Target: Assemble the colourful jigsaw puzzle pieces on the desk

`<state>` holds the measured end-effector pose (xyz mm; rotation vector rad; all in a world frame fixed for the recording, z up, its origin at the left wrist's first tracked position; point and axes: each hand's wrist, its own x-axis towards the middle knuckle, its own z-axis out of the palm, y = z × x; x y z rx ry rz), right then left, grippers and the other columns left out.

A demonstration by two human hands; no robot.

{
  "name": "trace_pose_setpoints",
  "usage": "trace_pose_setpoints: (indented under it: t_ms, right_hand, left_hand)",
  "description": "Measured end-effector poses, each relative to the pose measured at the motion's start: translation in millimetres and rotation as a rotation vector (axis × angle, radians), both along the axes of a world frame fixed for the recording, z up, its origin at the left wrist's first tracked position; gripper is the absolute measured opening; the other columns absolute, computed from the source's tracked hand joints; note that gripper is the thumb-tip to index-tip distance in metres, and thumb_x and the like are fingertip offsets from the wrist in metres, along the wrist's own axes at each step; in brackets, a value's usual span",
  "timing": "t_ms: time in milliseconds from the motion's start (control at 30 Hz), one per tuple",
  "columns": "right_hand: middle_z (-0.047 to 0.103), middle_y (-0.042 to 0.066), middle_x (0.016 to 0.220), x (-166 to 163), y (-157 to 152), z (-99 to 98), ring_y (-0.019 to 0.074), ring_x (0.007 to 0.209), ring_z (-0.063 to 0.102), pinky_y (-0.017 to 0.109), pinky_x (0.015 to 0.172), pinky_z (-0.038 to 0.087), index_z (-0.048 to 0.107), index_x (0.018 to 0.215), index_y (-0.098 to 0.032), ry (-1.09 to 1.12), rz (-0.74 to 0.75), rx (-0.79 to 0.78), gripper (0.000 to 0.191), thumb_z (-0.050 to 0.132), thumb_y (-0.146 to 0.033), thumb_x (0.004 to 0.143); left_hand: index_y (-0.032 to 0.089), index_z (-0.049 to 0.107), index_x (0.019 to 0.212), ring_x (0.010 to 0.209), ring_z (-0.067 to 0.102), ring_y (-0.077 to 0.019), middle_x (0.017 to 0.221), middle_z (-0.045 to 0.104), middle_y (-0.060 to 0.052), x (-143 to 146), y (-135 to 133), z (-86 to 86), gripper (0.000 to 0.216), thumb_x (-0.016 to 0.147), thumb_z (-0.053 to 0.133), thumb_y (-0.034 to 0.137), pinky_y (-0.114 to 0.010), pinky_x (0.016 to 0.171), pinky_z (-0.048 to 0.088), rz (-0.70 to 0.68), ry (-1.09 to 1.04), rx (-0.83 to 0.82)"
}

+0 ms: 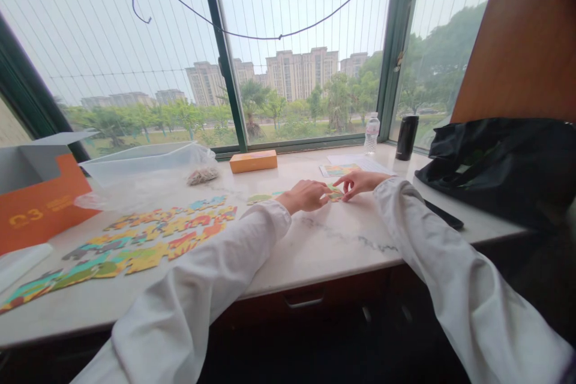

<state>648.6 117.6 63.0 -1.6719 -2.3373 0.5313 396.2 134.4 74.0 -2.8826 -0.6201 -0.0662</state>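
Note:
Both my arms in white sleeves reach across a white marble sill (333,240). My left hand (308,195) and my right hand (360,182) meet over a small colourful puzzle piece (335,194), fingertips pressing on it from both sides. More joined pieces (263,197) lie just left of my left hand. A long strip of assembled colourful puzzle (148,240) stretches across the sill's left half. Whether either hand truly grips the piece is hard to tell.
An orange box (253,161), a clear plastic bin (139,171) with a bag of bits (202,176), an orange carton (38,207), a picture sheet (339,170), a water bottle (371,133), a black cup (407,137), a black bag (504,162) and a dark phone (443,215) sit around.

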Motion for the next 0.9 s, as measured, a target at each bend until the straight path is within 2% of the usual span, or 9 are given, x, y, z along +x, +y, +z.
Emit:
trace_pose_setpoints:
  t_ms: [100, 167, 333, 667, 900]
  right_hand:
    - [0.075, 0.005, 0.094, 0.6, 3.7, -2.2, 0.0203, 0.083, 0.066, 0.029, 0.074, 0.046, 0.070, 0.125, -0.023, 0.032, -0.011, 0.050, 0.064, 0.072, -0.062, 0.073]
    - [0.075, 0.006, 0.092, 0.6, 7.9, -5.8, 0.0193, 0.080, 0.066, 0.028, 0.073, 0.046, 0.071, 0.120, -0.020, 0.035, -0.085, 0.117, 0.057, 0.066, -0.060, 0.079]
    - [0.073, 0.004, 0.087, 0.8, 17.7, -17.3, 0.0181, 0.077, 0.066, 0.026, 0.066, 0.045, 0.073, 0.111, -0.020, -0.005, -0.306, 0.217, 0.048, 0.075, -0.050, 0.073]
    - [0.075, 0.006, 0.091, 1.2, 20.8, -17.7, 0.0204, 0.082, 0.067, 0.027, 0.069, 0.048, 0.076, 0.107, -0.020, 0.002, -0.278, 0.128, 0.047, 0.078, -0.049, 0.070]
    - [0.076, 0.006, 0.087, 1.4, 21.8, -18.1, 0.0186, 0.071, 0.065, 0.027, 0.059, 0.046, 0.077, 0.108, -0.020, 0.043, -0.277, 0.016, 0.056, 0.078, -0.058, 0.068]
  left_hand:
    - [0.039, 0.063, 0.126, 0.111, 0.065, -0.0219, 0.133, 0.064, 0.003, 5.5, 1.6, -3.4, 0.038, 0.096, 0.042, 0.031, -0.033, 0.089, 0.051, 0.000, 0.010, 0.006]
    - [0.037, 0.066, 0.123, 0.110, 0.065, -0.0222, 0.132, 0.065, 0.002, 6.6, 2.2, -4.7, 0.039, 0.094, 0.041, 0.028, -0.033, 0.088, 0.051, 0.010, 0.013, 0.011]
    - [0.038, 0.065, 0.125, 0.115, 0.063, -0.0211, 0.135, 0.064, 0.004, 7.2, 3.5, -6.8, 0.044, 0.091, 0.043, 0.022, -0.033, 0.093, 0.050, 0.036, 0.003, -0.004]
    - [0.044, 0.063, 0.129, 0.115, 0.063, -0.0222, 0.132, 0.065, 0.005, 8.4, 15.2, -9.2, 0.052, 0.086, 0.046, 0.018, -0.035, 0.095, 0.049, 0.042, 0.006, -0.054]
    - [0.040, 0.062, 0.131, 0.119, 0.060, -0.0229, 0.131, 0.066, 0.002, 9.2, 19.1, -9.8, 0.051, 0.087, 0.046, 0.021, -0.035, 0.099, 0.048, 0.071, 0.017, -0.100]
